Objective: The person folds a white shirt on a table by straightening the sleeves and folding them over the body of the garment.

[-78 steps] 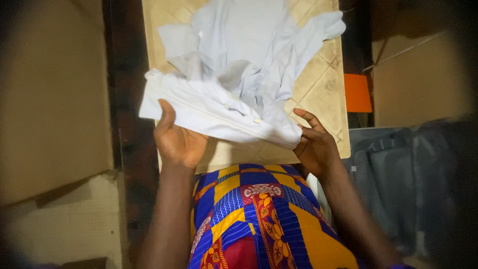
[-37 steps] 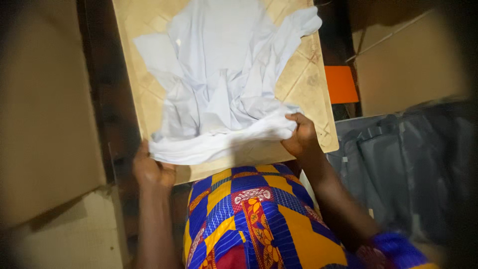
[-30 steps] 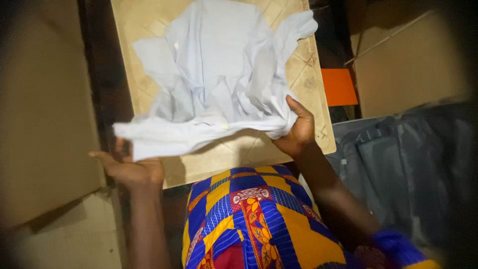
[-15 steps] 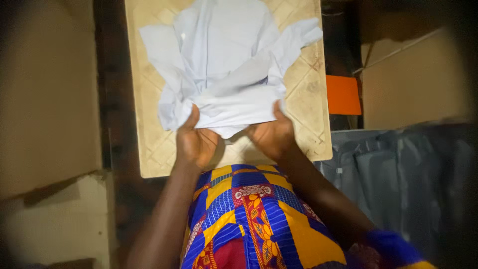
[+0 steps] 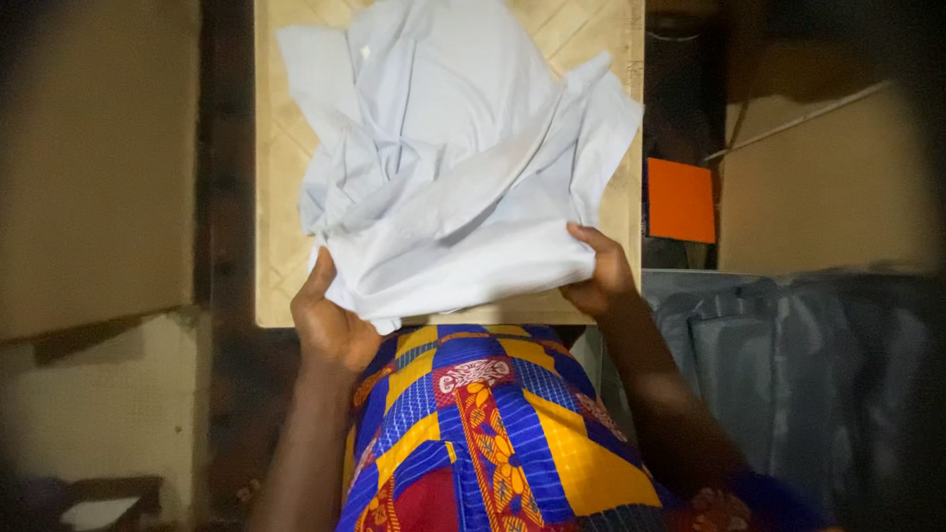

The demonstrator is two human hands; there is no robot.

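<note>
Both hands grip the near edge of a crumpled pale blue cloth [image 5: 453,167] on the counter [image 5: 276,286]: left hand [image 5: 330,320], right hand [image 5: 601,276]; an orange square [image 5: 680,200] sits right of the counter

One pale shirt [image 5: 453,177] lies on one tabletop [image 5: 281,286]. Two hands hold it: left hand [image 5: 330,320], right hand [image 5: 601,271]. One orange square [image 5: 680,200] sits beside.

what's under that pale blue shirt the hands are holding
The pale blue shirt lies on a tan table with a woven diamond pattern. The left hand and right hand grip its near edge. Anything between cloth and tabletop is covered.
</note>
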